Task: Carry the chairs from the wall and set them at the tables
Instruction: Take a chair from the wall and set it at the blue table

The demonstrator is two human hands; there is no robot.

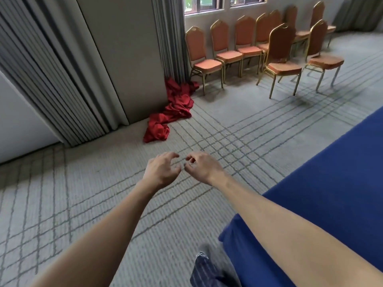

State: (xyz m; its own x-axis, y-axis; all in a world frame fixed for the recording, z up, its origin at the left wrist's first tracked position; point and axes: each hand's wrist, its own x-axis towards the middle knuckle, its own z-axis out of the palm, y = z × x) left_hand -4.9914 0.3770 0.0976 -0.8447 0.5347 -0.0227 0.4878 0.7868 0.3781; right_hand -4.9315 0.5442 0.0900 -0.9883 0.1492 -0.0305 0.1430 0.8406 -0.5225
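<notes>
Both hands reach forward empty, left hand (162,169) and right hand (202,166) close together, fingers loosely curled. Orange chairs (238,48) stand along the far wall under windows (223,3). Grey lined carpet (83,193), red cloth (172,110), blue-covered table (331,172) at right.

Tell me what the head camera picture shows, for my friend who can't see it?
Two bare arms reach forward over grey carpet, the left hand and right hand open and holding nothing. Ahead, orange chairs stand in rows by the windowed wall, a crumpled red cloth lies beside a curtain, and a blue-covered table sits on the right.
</notes>
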